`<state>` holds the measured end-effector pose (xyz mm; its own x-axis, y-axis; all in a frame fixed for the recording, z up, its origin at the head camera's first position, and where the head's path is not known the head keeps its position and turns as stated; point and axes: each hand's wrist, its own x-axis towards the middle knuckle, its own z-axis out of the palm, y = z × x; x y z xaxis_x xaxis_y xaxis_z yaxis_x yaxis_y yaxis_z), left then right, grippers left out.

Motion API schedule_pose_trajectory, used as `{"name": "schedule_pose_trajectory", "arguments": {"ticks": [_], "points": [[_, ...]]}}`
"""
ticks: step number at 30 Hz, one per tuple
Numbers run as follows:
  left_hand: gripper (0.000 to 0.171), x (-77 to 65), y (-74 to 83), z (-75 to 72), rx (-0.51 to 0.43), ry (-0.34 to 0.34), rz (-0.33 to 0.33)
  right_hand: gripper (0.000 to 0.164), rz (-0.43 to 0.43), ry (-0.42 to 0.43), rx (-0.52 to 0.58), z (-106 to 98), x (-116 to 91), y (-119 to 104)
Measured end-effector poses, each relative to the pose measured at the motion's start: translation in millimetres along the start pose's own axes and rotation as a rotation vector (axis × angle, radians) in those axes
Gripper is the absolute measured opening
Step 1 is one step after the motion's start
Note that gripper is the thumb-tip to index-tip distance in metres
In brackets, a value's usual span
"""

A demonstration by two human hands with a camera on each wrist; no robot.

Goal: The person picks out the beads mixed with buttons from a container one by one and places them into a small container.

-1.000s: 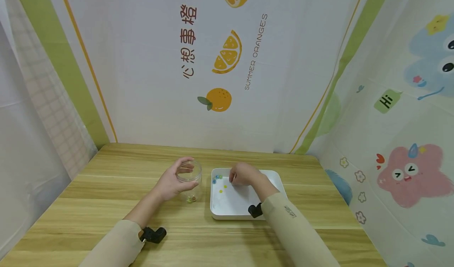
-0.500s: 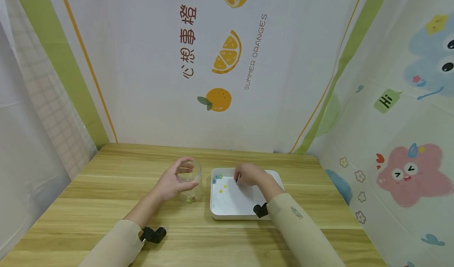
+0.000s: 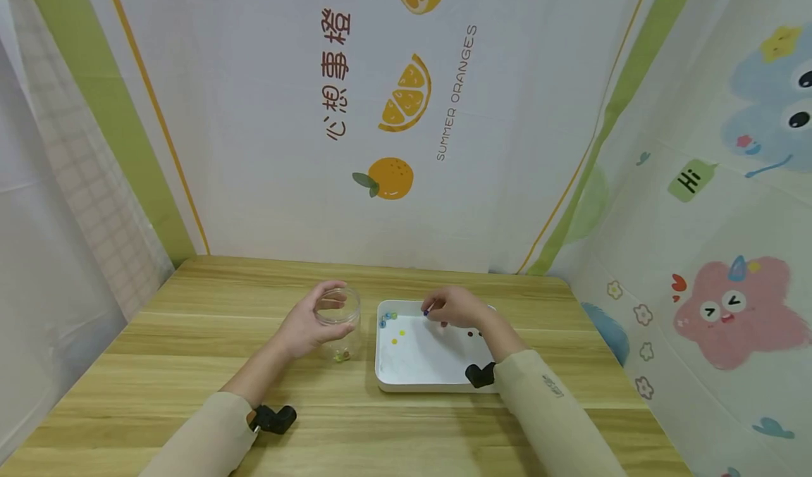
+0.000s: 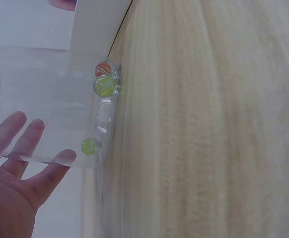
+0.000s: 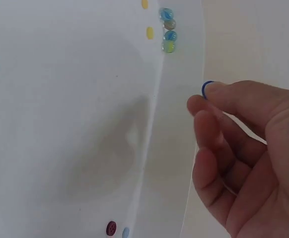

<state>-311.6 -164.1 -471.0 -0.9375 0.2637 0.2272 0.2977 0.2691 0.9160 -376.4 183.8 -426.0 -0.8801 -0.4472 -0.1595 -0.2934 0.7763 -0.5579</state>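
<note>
My left hand [image 3: 304,330] holds a clear jar [image 4: 50,84] round its upper part. The jar stands upright on the table, its mouth uncovered. At its bottom lie a red marble [image 4: 103,69] and two green-yellow marbles [image 4: 105,86]. Over the far side of the white tray [image 3: 406,373], my right hand [image 3: 458,308] pinches a small round blue button [image 5: 204,89] between thumb and forefinger; its face is mostly covered. Several marbles [image 5: 170,36] sit together in the tray's far left corner, with two yellow buttons [image 5: 150,33] beside them.
Dark red buttons [image 5: 111,228] and a light blue piece [image 5: 125,232] lie further right in the tray. The wooden table [image 3: 330,435] meets a printed curtain [image 3: 279,202] at the back.
The right hand has risen from the tray floor and shifted right, now with the blue button between its fingertips. Dark buttons on the tray's right have come into view. The left hand holds still.
</note>
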Motion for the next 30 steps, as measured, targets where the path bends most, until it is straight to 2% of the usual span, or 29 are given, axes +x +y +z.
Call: {"name": "schedule_pose_trajectory", "arguments": {"ticks": [7, 11, 18, 30], "points": [[0.08, -0.2, 0.5, -0.9, 0.009, -0.003, 0.006, 0.025, -0.062, 0.039, 0.132, -6.5, -5.9, 5.0], [0.08, -0.1, -0.2, -1.4, 0.014, -0.001, 0.01, 0.026, -0.065, 0.048, 0.182, -4.5, -8.7, 3.8], [0.08, -0.3, -0.5, -1.5, 0.014, -0.006, 0.011, 0.024, -0.036, 0.091, 0.226, 2.5, -13.3, 0.8], [0.081, -0.2, -0.8, -0.5, 0.004, -0.001, 0.006, 0.026, -0.103, 0.091, 0.296, 6.4, -15.7, -10.0]]}}
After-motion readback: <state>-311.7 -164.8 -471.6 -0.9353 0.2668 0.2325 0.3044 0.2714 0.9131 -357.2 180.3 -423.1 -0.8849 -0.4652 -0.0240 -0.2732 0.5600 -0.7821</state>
